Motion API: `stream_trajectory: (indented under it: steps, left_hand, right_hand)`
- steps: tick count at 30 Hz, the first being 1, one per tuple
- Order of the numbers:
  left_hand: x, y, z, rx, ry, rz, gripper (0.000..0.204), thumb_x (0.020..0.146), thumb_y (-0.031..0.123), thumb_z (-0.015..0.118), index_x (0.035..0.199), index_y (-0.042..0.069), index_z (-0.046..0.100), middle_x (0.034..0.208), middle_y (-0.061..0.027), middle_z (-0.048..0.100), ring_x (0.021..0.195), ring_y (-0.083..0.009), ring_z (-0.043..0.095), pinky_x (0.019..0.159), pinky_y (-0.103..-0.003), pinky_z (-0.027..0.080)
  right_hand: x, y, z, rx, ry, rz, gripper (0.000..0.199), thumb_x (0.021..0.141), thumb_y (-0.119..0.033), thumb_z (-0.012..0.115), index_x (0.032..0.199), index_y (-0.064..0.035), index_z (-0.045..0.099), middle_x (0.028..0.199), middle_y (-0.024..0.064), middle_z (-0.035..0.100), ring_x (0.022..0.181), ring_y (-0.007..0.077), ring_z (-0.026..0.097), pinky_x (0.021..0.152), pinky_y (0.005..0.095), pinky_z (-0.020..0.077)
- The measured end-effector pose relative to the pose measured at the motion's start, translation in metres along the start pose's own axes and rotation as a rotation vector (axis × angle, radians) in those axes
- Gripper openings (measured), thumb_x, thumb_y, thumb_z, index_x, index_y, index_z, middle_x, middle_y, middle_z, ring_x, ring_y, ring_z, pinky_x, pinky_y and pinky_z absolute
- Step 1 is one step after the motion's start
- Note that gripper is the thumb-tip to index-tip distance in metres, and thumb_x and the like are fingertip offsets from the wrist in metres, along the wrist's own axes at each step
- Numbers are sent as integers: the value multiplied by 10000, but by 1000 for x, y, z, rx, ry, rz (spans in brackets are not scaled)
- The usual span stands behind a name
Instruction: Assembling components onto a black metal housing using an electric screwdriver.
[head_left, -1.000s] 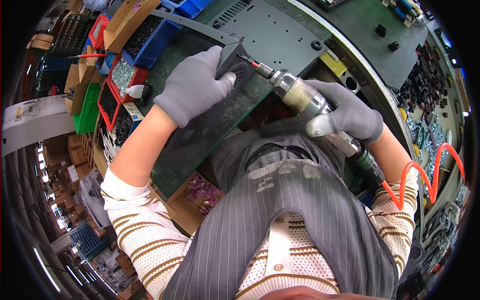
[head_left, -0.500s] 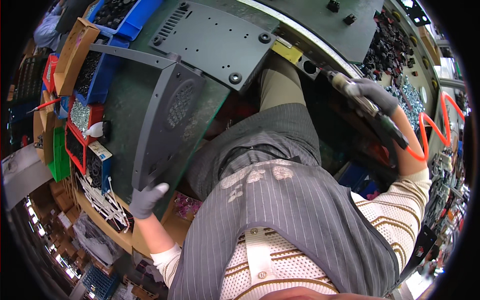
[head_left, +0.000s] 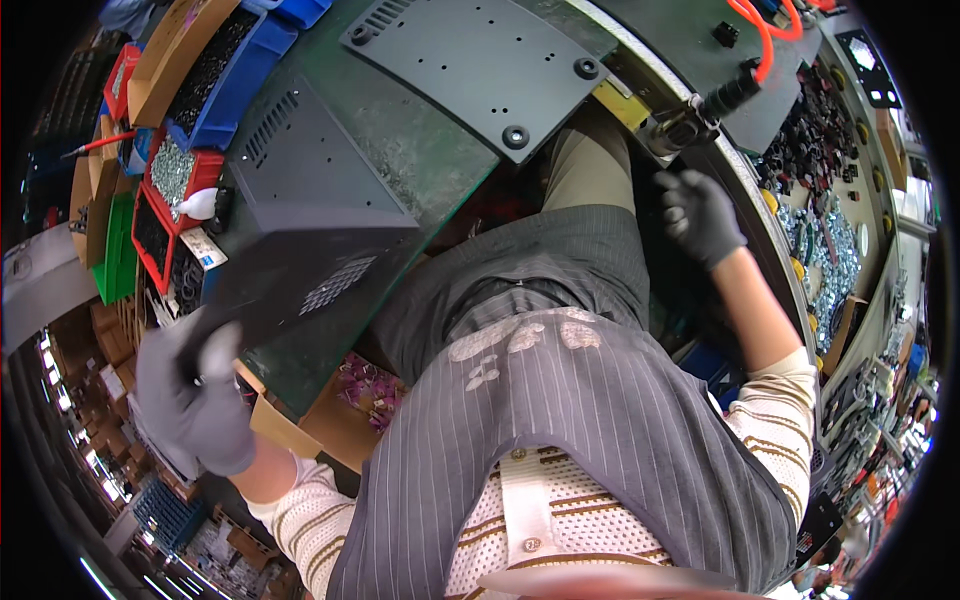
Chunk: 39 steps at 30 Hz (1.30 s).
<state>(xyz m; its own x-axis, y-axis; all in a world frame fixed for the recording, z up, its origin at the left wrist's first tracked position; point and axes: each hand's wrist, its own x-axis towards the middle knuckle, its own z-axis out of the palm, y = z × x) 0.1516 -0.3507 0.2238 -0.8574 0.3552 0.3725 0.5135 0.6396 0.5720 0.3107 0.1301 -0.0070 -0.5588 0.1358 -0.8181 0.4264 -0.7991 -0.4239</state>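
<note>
Fingers (head_left: 215, 355) now gripping lifted cover (head_left: 300, 215)

left edge: red, green and blue parts bins (head_left: 160, 190) packed close, no gap between them
bench middle: black vented cover (head_left: 300, 200) and flat black plate (head_left: 470, 60) fill the green mat (head_left: 440, 170)
right edge: hanging screwdriver (head_left: 700, 110) and orange hose (head_left: 770, 30) just above the right hand (head_left: 697, 215)
open strip: bare mat between cover and plate

Blurred left hand (head_left: 190, 405) fingers
</note>
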Motion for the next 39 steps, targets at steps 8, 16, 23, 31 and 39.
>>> stream_trajectory:
  steps: [8,16,23,31,39]
  left_hand:
    - [-3,11,35,99,181,195,424,624,-44,802,1028,7,681,966,-119,639,906,-248,621,805,-332,503]
    - [-71,-46,25,-143,260,-166,823,721,401,825,1352,5,476,1175,-110,590,996,-167,548,830,-298,463]
    - [-89,-83,90,-539,-75,-392,550,825,225,780,1281,35,538,1064,-61,648,878,-117,602,766,-258,495]
    - [-68,-87,132,-413,-259,-96,257,892,248,718,1006,23,666,852,-121,665,775,-233,658,710,-331,513]
    - [-32,-52,181,-400,-148,-60,224,886,203,698,1026,32,665,892,-136,658,793,-279,658,725,-348,510]
  right_hand:
    - [151,114,86,278,-292,122,195,970,-191,458,1117,-112,559,877,75,607,679,172,579,551,260,496]
    - [53,87,146,-25,-419,421,106,925,-210,561,882,-116,588,658,8,579,498,103,555,416,216,428]
    - [-77,11,199,-314,-1075,-645,832,717,-32,699,1445,93,316,681,147,643,520,199,606,523,277,502]
    - [-69,-58,203,-513,-423,-1228,270,802,-105,733,972,66,610,563,27,549,368,55,423,350,201,306]
    - [-26,-75,236,-194,-729,-965,227,921,-137,592,1017,68,603,499,26,467,330,96,362,332,239,320]
